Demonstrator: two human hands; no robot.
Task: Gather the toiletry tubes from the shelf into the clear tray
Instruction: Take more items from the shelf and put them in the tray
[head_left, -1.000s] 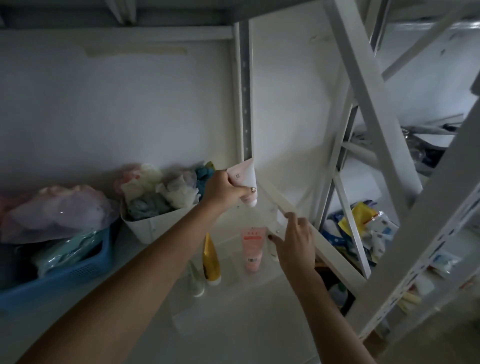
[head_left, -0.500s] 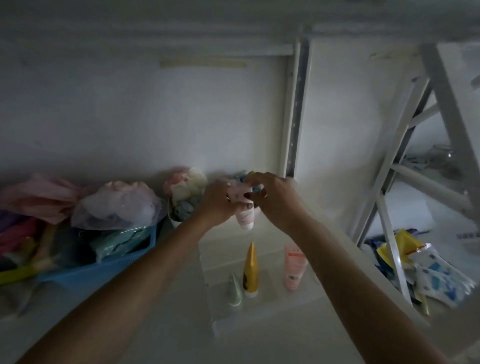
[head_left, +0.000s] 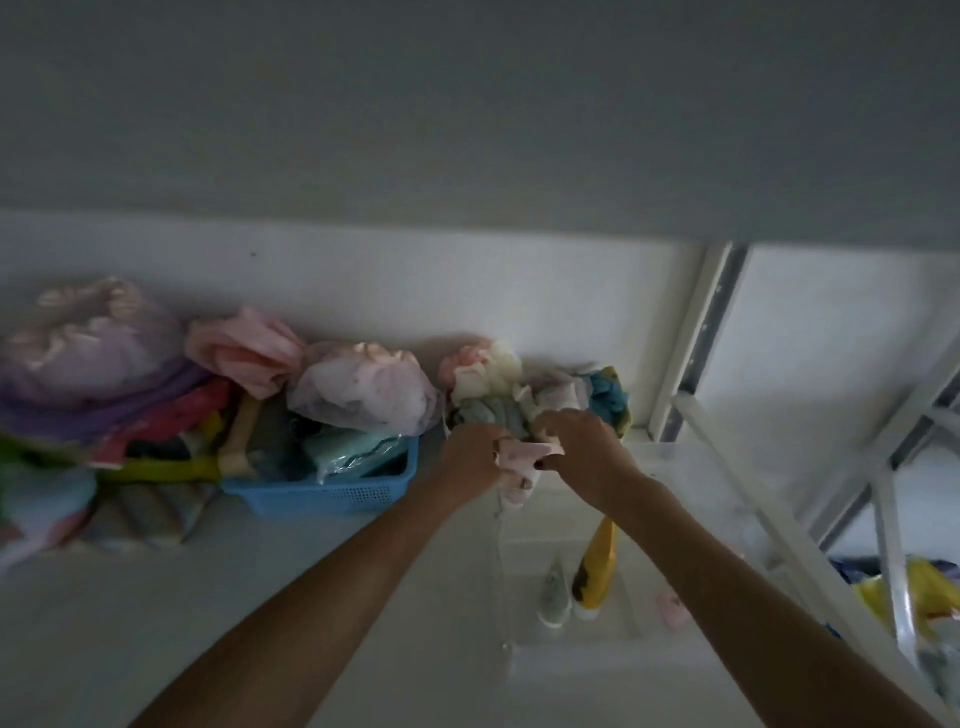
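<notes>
White shelving fills the dim view, with a pale wall behind and the underside of an upper shelf (head_left: 467, 130) overhead. On the shelf surface (head_left: 260, 597) both bare forearms reach forward and meet over the far end of the clear tray (head_left: 511, 587). The left hand (head_left: 470, 460) and the right hand (head_left: 584, 447) are close together, both clamped on one pale pink tube (head_left: 519, 467): the left grips its left side, the right pinches its upper right corner, and the tube hangs cap-down between them, above the tray rather than resting in it.

Inside the tray stand three more tubes, all with caps toward the camera: a small grey-green tube (head_left: 555, 592), a yellow tube (head_left: 597, 566) just beside it on the right, and a pink tube (head_left: 672, 610) farther right, mostly hidden under the right forearm (only its lower end shows).

Just behind the hands sits a white tub (head_left: 631, 426) heaped with crumpled cloths in pink, cream, grey and blue. To its left a blue perforated basket (head_left: 332, 493) holds bagged items, with a pale plastic bag (head_left: 363, 395) piled on top. Further left lie more pink and lilac bags and coloured bundles, blurred at the frame edge. At right, white uprights and a diagonal brace (head_left: 769, 499) frame another bay with yellow and blue packets.
</notes>
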